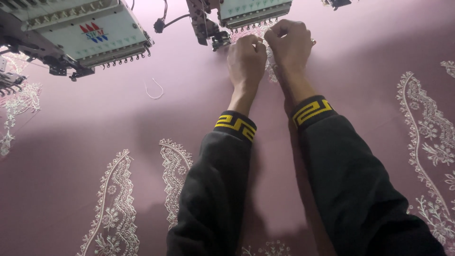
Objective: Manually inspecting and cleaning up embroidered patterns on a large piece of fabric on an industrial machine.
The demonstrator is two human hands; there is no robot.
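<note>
A: As seen from the head view, what do I have in hand?

B: Both fists are curled. My left hand [246, 59] and right hand [290, 43] meet, knuckles nearly touching, pinching at the white embroidery [271, 66] on the mauve cloth [189, 104], just below the middle machine head [253, 12]. Whether a thread sits between the fingers, I cannot tell.

A: Surroundings?

B: A second head [90, 33] at upper left; a loose thread loop [154, 90] lies well apart from the hands. Black sleeves, yellow-patterned cuffs [235, 125].
</note>
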